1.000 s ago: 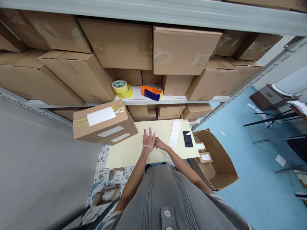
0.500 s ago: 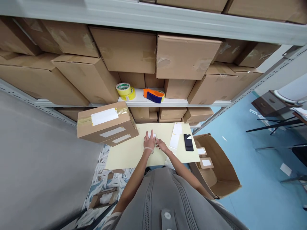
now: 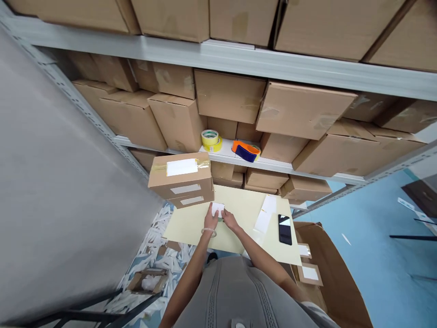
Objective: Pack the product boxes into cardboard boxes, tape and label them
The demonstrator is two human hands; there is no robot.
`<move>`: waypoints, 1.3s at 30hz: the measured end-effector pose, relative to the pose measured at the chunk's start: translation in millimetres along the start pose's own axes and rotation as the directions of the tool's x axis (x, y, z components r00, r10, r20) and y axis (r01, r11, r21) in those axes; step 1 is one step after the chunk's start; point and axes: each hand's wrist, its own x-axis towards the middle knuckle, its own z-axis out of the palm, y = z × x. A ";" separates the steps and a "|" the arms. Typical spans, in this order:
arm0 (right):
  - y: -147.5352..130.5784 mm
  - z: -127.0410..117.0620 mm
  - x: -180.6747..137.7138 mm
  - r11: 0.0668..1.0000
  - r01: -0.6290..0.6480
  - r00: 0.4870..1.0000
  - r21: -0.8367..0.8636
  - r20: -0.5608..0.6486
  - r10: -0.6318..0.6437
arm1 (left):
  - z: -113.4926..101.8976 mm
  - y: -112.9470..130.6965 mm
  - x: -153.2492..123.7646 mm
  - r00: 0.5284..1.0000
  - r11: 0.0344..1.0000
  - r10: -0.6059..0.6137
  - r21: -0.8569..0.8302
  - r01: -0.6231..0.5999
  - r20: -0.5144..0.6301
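Observation:
Between my two hands is a small flat packet with a white label-like face [image 3: 217, 208]; its exact kind is too small to make out. My left hand [image 3: 210, 220] grips its left side, the thumb lying on the white face. On the opposite side, my right hand [image 3: 229, 219] pinches the right edge with thumb and fingers. Under the hands is a cream tabletop [image 3: 235, 239]. A strip of white labels [image 3: 265, 214] lies to the right of my right hand, with a black phone [image 3: 284, 229] beyond it.
Stacked cartons with white labels [image 3: 180, 182] stand at the table's left. Yellow tape rolls [image 3: 211, 141] and an orange-blue tape dispenser [image 3: 246, 151] sit on the shelf [image 3: 225, 158]. A large open carton [image 3: 336, 273] holding labelled boxes is at right. Paper scraps [image 3: 153, 241] cover the left floor.
My left hand was spread over the white-faced packet; now both hands hold it by its sides, its white face showing more. The head view has shifted, so the shelves appear lower and further right.

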 end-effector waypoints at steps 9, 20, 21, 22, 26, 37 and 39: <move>-77.2 50.2 29.1 0.964 0.162 0.985 -0.212 0.100 -0.144 | -76.4 -38.0 -2.2 0.972 0.985 -0.145 -0.117 0.125 -0.182; -33.4 53.2 32.3 0.965 0.185 0.982 0.187 -0.067 -0.176 | -50.1 -41.7 2.2 0.990 0.965 -0.136 -0.232 0.121 -0.047; -31.9 52.0 30.6 0.957 0.180 0.982 0.229 -0.098 -0.161 | -53.4 -42.5 1.0 0.986 0.966 -0.156 -0.218 0.141 -0.053; -31.4 49.1 27.7 0.946 0.180 0.979 0.268 -0.147 -0.144 | -59.7 -44.0 -0.8 0.983 0.968 -0.168 -0.198 0.152 -0.071; -36.4 12.9 -2.2 0.887 0.292 0.908 0.356 -0.394 -0.141 | -118.4 -47.9 -18.7 0.954 0.994 -0.099 -0.065 0.084 -0.282; -39.5 -104.8 -105.7 0.836 0.452 0.738 0.310 -0.657 -0.155 | -259.6 21.9 -175.7 0.515 0.940 0.098 0.248 0.233 -0.852; -40.1 -94.8 -107.5 0.834 0.458 0.793 0.306 -0.565 -0.228 | -237.9 20.5 -206.2 0.461 0.944 0.059 0.199 0.262 -0.885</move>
